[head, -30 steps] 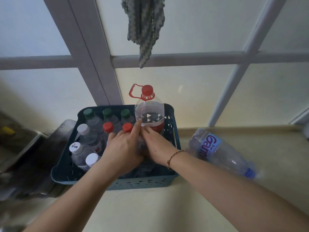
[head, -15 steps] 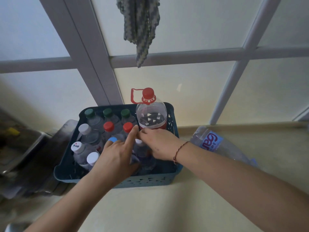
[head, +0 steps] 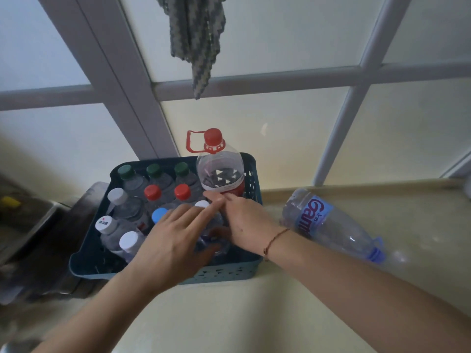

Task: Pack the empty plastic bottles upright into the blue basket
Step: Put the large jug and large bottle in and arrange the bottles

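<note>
The blue basket (head: pixel 224 272) stands on the pale counter against the window and holds several upright capped bottles with green, red, white and blue caps. A large red-capped bottle (head: pixel 219 171) with a red handle stands in its back right corner. In the front right part stands a clear white-capped bottle (head: pixel 203 204). My right hand (head: pixel 246 221) holds that bottle between its fingers and thumb. My left hand (head: pixel 175 240) lies over the same bottle with fingers straight and spread. A large clear bottle with a blue label (head: pixel 331 225) lies on its side on the counter, right of the basket.
A metal sink (head: pixel 25 220) and dark drainboard lie left of the basket. A patterned cloth (head: pixel 196 34) hangs from the window frame above. Bare counter stretches in front of the basket and around the lying bottle.
Both hands were closed together on the white-capped bottle deep in the basket. My left hand has since slid back and spread its fingers; the bottle's white cap now shows between the hands.
</note>
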